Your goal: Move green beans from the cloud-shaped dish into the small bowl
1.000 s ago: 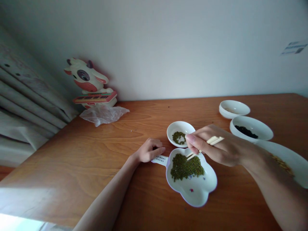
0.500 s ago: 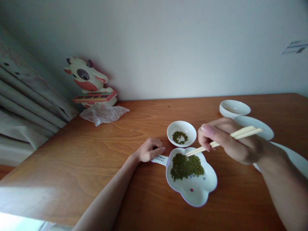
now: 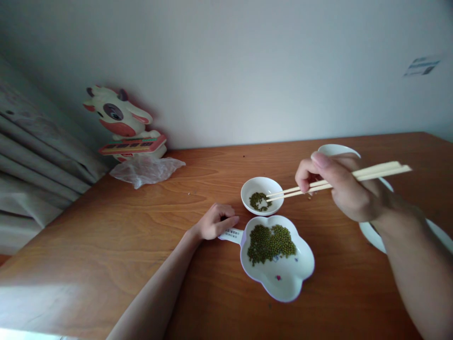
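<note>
My right hand (image 3: pixel 339 184) grips a pair of wooden chopsticks (image 3: pixel 361 174), their tips over the inside of a small white bowl (image 3: pixel 247 206). Green mung beans (image 3: pixel 257 200) lie in that bowl. Whether a bean sits between the tips is too small to tell. Nearer to me rests a flower-shaped white dish (image 3: pixel 288 285) with a purple rim and a handle, holding a heap of mung beans (image 3: pixel 269 243). My left hand (image 3: pixel 217 222) is closed around the end of the dish's labelled handle (image 3: pixel 233 234), resting on the table.
White bowls and plates stand at the right, partly hidden by my right arm: a bowl (image 3: pixel 334 149) at the back, a plate (image 3: pixel 371 237) nearer. A cow-shaped toy keyboard (image 3: pixel 129 127) and a crumpled plastic bag (image 3: pixel 148 170) are at the back left, by a curtain (image 3: pixel 31 156).
The chopsticks in my right hand have moved up from the flower-shaped dish to the small bowl. My left hand stays on the handle. The whole view has shifted slightly.
</note>
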{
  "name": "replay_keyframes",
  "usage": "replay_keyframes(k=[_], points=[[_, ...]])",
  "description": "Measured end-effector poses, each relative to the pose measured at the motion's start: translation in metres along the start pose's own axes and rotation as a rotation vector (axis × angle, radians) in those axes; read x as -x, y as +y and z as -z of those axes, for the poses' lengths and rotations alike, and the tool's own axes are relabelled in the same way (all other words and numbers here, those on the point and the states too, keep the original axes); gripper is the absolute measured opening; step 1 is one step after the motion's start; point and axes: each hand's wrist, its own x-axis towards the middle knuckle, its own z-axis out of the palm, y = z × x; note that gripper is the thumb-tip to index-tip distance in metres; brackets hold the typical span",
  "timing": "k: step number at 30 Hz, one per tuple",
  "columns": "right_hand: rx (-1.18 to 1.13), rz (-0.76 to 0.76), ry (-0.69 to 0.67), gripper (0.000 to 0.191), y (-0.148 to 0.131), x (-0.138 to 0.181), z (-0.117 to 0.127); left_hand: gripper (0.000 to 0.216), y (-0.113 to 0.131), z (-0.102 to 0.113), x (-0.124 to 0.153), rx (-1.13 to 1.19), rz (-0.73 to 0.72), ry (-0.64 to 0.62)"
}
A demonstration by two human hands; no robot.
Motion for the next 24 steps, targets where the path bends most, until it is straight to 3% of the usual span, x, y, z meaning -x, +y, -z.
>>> replay_keyframes(k=[3, 9, 24], points=[[-0.056, 0.012, -0.077, 0.064, -0.005, 0.003, 0.002, 0.053, 0.001, 0.0, 0.0, 0.007, -0.002, 0.002], [-0.06, -0.075, -0.384, 0.062, -0.013, 0.002, -0.016, 0.053, 0.001, 0.0, 0.0, 0.004, 0.009, 0.003], [-0.008, -0.021, -0.426, 0.063, -0.003, -0.002, -0.039, 0.054, 0.002, 0.0, 0.001, -0.003, 0.012, 0.001]])
